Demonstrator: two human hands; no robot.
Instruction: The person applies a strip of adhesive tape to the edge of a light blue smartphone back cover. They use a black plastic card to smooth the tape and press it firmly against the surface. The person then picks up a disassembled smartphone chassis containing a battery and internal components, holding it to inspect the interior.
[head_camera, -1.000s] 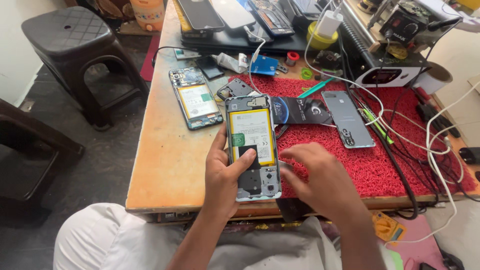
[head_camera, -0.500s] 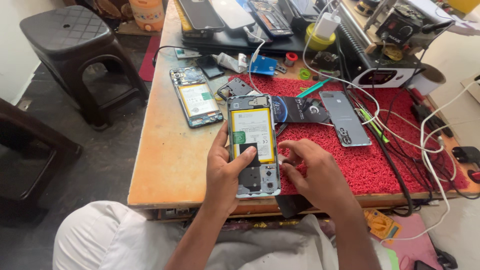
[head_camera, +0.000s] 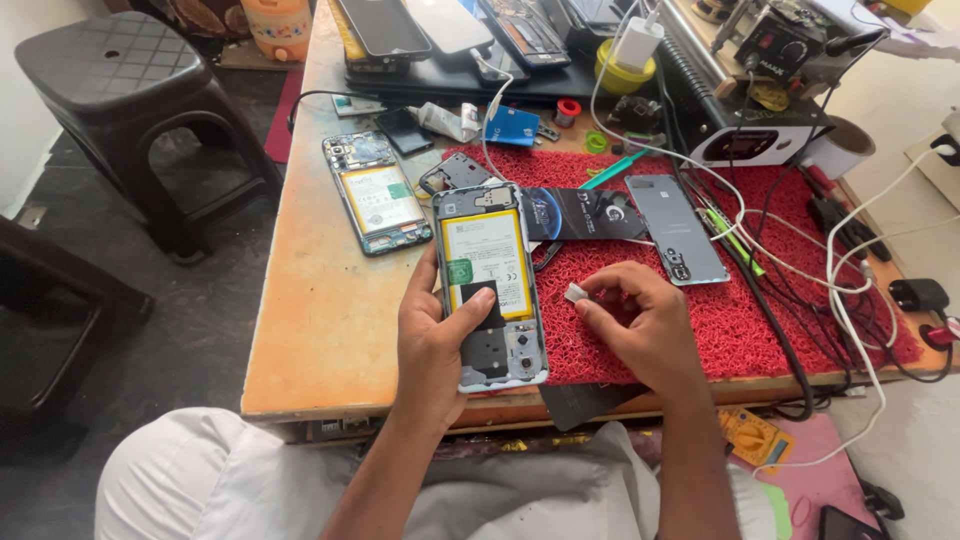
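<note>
Phone repair workshop: opened phones (head_camera: 377, 195), red mat (head_camera: 760, 300), soldering station (head_camera: 745, 125), tangled cables (head_camera: 850, 290).

Opened phone (head_camera: 490, 285), yellow battery exposed; small, perhaps metal, part (head_camera: 575, 292).

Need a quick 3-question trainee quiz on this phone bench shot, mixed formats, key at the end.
1. True or false: the left hand grips the opened phone, thumb across its back.
2. What does the right hand pinch at its fingertips?
A. a small pale part
B. a green screwdriver
C. a white cable
3. Fill in: a second opened phone lies on the bare wooden table, to the ____ of the held one as the camera sees it.

Key: 1 true; 2 A; 3 left.
</note>
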